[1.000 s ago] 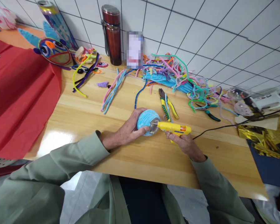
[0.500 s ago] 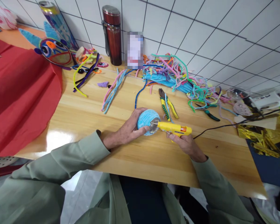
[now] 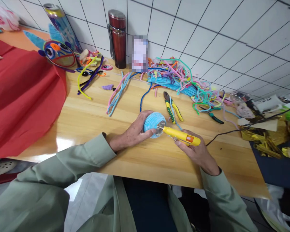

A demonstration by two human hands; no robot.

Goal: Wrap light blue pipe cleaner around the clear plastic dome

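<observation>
My left hand (image 3: 135, 130) is closed around a ball wrapped in light blue pipe cleaner (image 3: 152, 121), just above the table. On its right side the ball has a bare patch, clear or greyish. In my right hand (image 3: 195, 151) is a yellow hot glue gun (image 3: 181, 135), gripped at its handle, with the metal nozzle pointing left at the bare patch. Whether the nozzle touches the surface I cannot tell. Behind the ball, a dark blue pipe cleaner (image 3: 141, 100) runs up the table. Pliers with yellow and green handles (image 3: 171, 108) lie just beyond the glue gun.
A heap of coloured pipe cleaners (image 3: 176, 79) lies along the tiled wall, near a red thermos (image 3: 117, 40) and a propped phone (image 3: 139, 54). Left are a blue owl-like craft (image 3: 59, 54) and red cloth (image 3: 26, 103). The gun's black cord (image 3: 222, 132) trails right.
The glue gun has tilted, its rear end now lower, and my right hand has shifted slightly down and right. The ball stays in my left hand; the whole view has shifted a little.
</observation>
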